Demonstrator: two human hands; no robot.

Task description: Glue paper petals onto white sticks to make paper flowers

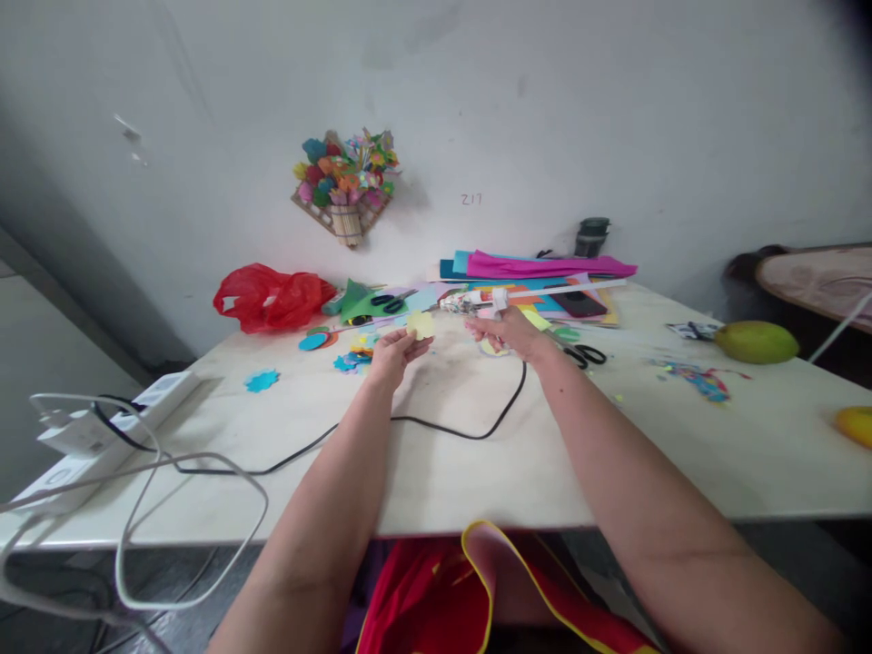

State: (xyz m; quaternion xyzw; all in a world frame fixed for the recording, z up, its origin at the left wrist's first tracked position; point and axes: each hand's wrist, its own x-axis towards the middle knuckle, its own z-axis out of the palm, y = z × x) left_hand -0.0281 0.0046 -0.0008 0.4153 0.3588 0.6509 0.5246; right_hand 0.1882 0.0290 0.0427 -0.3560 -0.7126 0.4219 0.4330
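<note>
Between the fingertips of my left hand [399,352] is a pale yellow scalloped paper cutout [421,325], held upright above the table. My right hand [508,333] is closed round the handle of a white glue gun [477,301]. Its nozzle points left, just past the cutout's upper right edge; I cannot tell if they touch. A long white glue stick [572,288] juts from the gun's back. The black cord [442,427] runs from the gun across the table. Beneath my right hand lies another pale paper piece [494,348], partly covered.
Left on the table are a red plastic bag [269,298], a blue paper flower [262,381] and a power strip [160,395]. Scissors [391,301] lie at the back, another pair [587,356] at right. Coloured sheets [538,265], a phone [578,303] and a green-yellow fruit [756,341] stand beyond.
</note>
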